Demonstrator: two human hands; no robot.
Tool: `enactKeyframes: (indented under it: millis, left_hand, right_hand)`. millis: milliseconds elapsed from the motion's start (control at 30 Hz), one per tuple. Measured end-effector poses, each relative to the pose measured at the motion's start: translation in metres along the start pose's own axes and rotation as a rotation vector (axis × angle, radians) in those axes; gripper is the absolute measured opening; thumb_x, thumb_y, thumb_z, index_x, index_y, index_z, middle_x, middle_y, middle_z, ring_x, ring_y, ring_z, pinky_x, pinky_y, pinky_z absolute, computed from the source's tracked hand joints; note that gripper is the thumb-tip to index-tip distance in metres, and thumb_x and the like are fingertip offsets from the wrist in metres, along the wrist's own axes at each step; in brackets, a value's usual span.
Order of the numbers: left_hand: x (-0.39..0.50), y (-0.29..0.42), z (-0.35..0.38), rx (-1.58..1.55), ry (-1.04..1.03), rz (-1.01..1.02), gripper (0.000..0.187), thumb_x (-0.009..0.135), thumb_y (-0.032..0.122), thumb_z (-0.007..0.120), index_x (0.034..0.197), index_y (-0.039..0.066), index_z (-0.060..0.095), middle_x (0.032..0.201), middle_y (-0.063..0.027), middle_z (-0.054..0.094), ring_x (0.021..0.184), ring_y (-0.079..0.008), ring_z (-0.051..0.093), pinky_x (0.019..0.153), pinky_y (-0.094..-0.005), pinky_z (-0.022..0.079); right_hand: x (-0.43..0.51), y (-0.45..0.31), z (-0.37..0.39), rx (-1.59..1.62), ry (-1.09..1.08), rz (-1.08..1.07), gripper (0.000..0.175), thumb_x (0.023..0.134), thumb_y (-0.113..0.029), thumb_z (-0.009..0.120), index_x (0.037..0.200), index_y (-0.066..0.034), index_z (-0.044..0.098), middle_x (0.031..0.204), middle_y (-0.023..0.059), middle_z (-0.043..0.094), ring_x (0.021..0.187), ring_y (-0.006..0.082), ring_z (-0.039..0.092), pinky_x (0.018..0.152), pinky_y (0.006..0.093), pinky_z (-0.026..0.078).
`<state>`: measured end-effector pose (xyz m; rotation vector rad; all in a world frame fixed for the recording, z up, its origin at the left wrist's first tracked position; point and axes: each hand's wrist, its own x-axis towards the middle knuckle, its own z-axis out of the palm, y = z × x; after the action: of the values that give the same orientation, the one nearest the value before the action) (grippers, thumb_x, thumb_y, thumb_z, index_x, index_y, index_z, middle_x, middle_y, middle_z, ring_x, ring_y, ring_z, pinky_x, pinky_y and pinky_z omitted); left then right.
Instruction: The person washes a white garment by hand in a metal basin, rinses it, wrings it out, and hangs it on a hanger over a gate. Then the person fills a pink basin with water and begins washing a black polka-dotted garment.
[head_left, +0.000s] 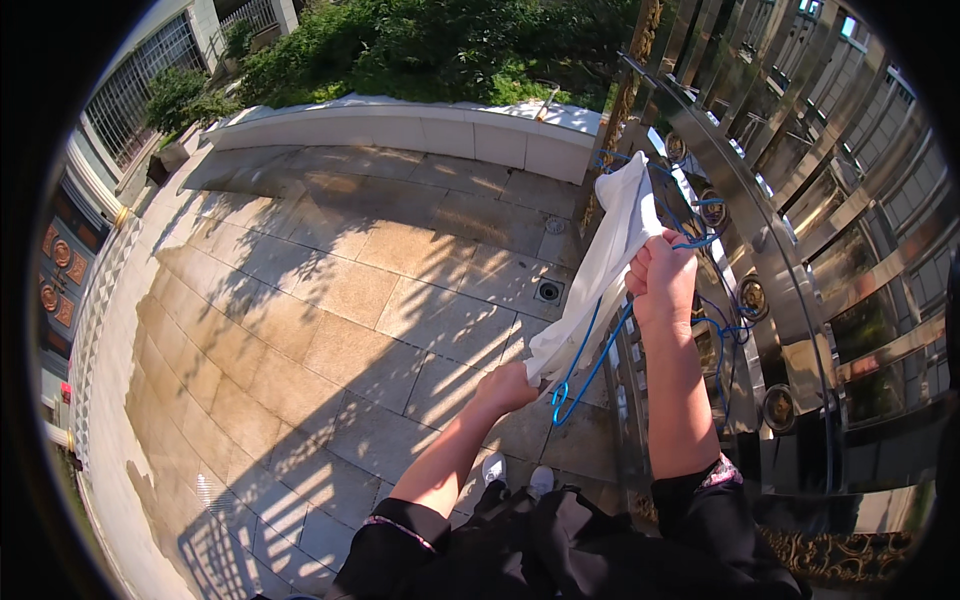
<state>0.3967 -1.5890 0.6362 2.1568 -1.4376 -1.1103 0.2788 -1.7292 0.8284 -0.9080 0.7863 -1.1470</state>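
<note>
A white cloth garment (600, 247) is stretched between my two hands beside the metal gate. My left hand (506, 388) is closed on its lower end. Higher up, my right hand (664, 277) grips the garment's edge together with a blue hanger (611, 341), whose hooked end hangs below the hand, close to my left hand. Behind my right hand, other blue hangers (724, 326) are on the gate; how they are fastened there cannot be told. Part of the held hanger is hidden by the cloth and my fingers.
The polished metal gate (795, 247) with round ornaments stands close on the right. A low white planter wall (450, 135) with shrubs runs across the far side. Partly wet stone paving (300, 337) has a floor drain (550, 291). A patterned door (64, 262) is at the far left.
</note>
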Motion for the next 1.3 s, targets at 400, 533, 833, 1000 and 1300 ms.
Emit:
enactKeyframes:
  millis: [400,533,833,1000,1300]
  left_hand:
    - [-0.043,0.022,-0.061,-0.419,-0.417,0.136,0.018,0.067,0.016,0.060,0.074,0.000,0.058,0.063,-0.0032,0.055,0.056,-0.0092,0.052,0.051,-0.0228,0.043]
    - [-0.060,0.023,-0.072,-0.677,-0.443,0.046,0.017,0.072,0.018,0.063,0.076,0.002,0.059,0.065,-0.0026,0.057,0.061,-0.0085,0.055,0.054,-0.0223,0.046]
    - [-0.061,0.027,-0.068,-0.926,-0.326,0.027,0.019,0.071,0.018,0.067,0.078,0.002,0.059,0.064,-0.0040,0.057,0.052,-0.0101,0.055,0.044,-0.0211,0.045]
    - [-0.060,-0.005,-0.046,-0.945,-0.324,-0.056,0.020,0.079,0.019,0.062,0.084,0.000,0.060,0.066,-0.0050,0.060,0.056,-0.0113,0.058,0.050,-0.0228,0.047]
    - [-0.087,0.043,-0.013,-1.488,-0.038,0.066,0.016,0.076,0.007,0.054,0.091,0.001,0.057,0.084,-0.0045,0.059,0.076,-0.0135,0.058,0.070,-0.0283,0.049]
  right_hand:
    - [0.038,0.072,-0.023,0.060,0.211,0.061,0.016,0.081,-0.005,0.046,0.071,-0.0072,0.033,0.053,-0.0010,0.036,0.039,0.0069,0.030,0.033,0.0235,0.019]
    - [0.038,0.104,-0.020,-0.033,0.239,0.018,0.021,0.084,-0.010,0.048,0.066,-0.0084,0.036,0.050,-0.0004,0.037,0.038,0.0082,0.033,0.032,0.0240,0.021]
    - [-0.015,0.132,0.017,-0.225,-0.070,0.464,0.008,0.080,-0.004,0.043,0.077,-0.0095,0.038,0.054,-0.0034,0.034,0.038,0.0046,0.026,0.032,0.0227,0.017]
    - [-0.019,0.114,0.029,-0.589,-0.399,0.525,0.011,0.077,-0.002,0.044,0.088,-0.0028,0.048,0.054,0.0002,0.039,0.039,0.0066,0.030,0.032,0.0252,0.019]
    - [-0.036,0.123,0.028,-1.085,-0.604,-0.049,0.023,0.077,-0.011,0.048,0.095,0.0014,0.054,0.080,0.0236,0.060,0.078,0.0374,0.060,0.068,0.0406,0.047]
